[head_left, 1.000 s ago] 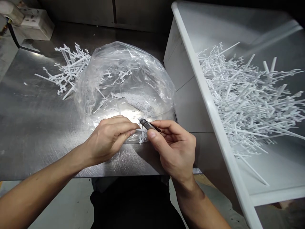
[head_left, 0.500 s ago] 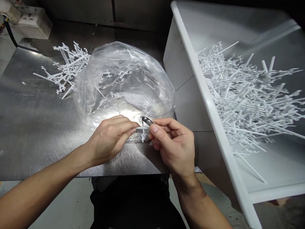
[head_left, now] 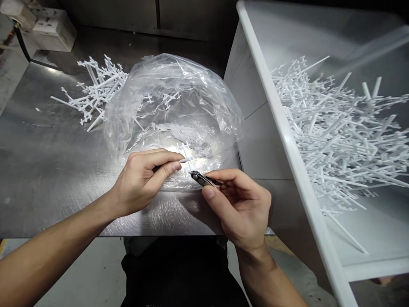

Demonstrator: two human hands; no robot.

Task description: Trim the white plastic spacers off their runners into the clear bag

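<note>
Between thumb and fingers, my left hand (head_left: 147,177) pinches the stem of a small white branched plastic piece (head_left: 188,158), held over the front of a clear plastic bag (head_left: 223,102). My right hand (head_left: 239,202) grips a small dark metal clipper (head_left: 201,178), its tip at the lower arm of that piece. Inside the open bag lie small white bits (head_left: 188,132). A heap of white branched pieces (head_left: 102,87) rests to the left of the bag, and some show through its film.
On the right stands a large white bin (head_left: 281,115) holding a big heap of white branched pieces (head_left: 345,136). A power socket block (head_left: 56,32) sits at the back left of the metal table (head_left: 47,170).
The white piece has turned, its arms now pointing up and down over the bag. My right hand and the clipper have moved slightly down and right, towards its lower arm.
</note>
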